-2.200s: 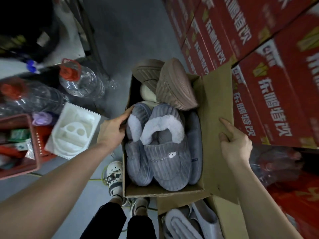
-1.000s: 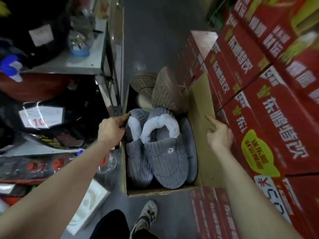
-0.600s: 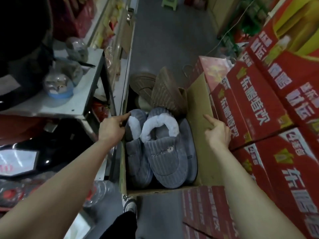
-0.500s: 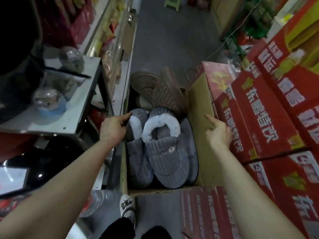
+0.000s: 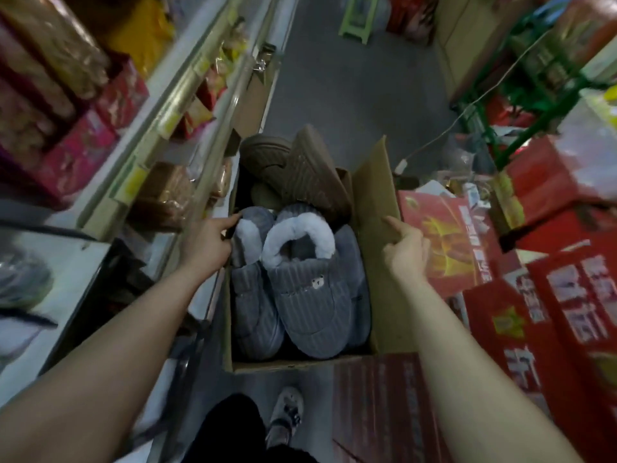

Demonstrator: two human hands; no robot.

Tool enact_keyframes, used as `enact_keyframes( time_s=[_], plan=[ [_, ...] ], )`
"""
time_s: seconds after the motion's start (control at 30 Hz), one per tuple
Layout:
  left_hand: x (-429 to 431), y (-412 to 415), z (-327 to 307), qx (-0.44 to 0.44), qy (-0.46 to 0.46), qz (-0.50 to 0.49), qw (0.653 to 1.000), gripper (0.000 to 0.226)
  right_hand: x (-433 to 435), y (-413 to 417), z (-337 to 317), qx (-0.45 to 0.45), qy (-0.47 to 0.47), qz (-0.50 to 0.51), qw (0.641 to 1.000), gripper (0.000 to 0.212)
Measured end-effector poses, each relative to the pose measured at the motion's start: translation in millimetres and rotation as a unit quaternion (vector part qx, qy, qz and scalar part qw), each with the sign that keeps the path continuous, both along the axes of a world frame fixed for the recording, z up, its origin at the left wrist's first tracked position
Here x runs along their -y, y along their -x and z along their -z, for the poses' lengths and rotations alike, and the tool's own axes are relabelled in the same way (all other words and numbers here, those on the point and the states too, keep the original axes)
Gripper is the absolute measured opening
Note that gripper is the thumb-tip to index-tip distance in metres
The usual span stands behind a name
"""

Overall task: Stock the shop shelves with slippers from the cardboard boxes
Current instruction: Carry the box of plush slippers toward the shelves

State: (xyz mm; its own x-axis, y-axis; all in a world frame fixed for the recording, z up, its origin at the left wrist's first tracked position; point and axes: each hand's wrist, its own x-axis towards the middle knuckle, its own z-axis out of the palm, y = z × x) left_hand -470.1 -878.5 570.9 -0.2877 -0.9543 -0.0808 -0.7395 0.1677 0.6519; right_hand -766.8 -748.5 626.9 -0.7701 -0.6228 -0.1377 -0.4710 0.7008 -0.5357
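I carry an open cardboard box (image 5: 374,202) in front of me, above the aisle floor. My left hand (image 5: 208,243) grips its left wall, fingers hooked over the edge. My right hand (image 5: 405,250) holds the raised right flap. Inside lie grey ribbed slippers (image 5: 309,295) with pale fleece lining, one with a small bear badge. Behind them, brown slippers (image 5: 310,177) stick up sole-outward from the far end.
Shop shelves (image 5: 173,105) with packaged goods run along the left. Red drink cartons (image 5: 547,295) are stacked on the right and below the box. A grey aisle floor (image 5: 350,78) leads ahead to a green stool (image 5: 355,26). My shoe (image 5: 283,419) shows below.
The box has been lifted and carried forward down the aisle. The bottles and basket on the floor have dropped out of view, and the shelves on the left have come in. Both hands keep their grip.
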Motion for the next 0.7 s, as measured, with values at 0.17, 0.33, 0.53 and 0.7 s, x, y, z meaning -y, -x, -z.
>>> enact_keyframes(
  time_s=[0.17,0.33,0.53,0.7],
  plan=[
    [104,51,9,-0.007,-0.030,-0.004,1.000,0.060,96,53,-4,-0.011,-0.001,-0.005,1.000,0.063],
    [211,109,12,0.019,-0.007,-0.004,1.000,0.050,197,103,-3,-0.012,-0.013,-0.010,1.000,0.064],
    [348,174,-3,0.026,-0.011,0.023,0.999,0.044,329,163,-13,-0.003,-0.001,0.029,1.000,0.060],
    [450,233,-20,0.010,-0.033,0.033,0.999,0.052,423,219,-19,0.001,0.001,0.047,0.999,0.061]
  ],
)
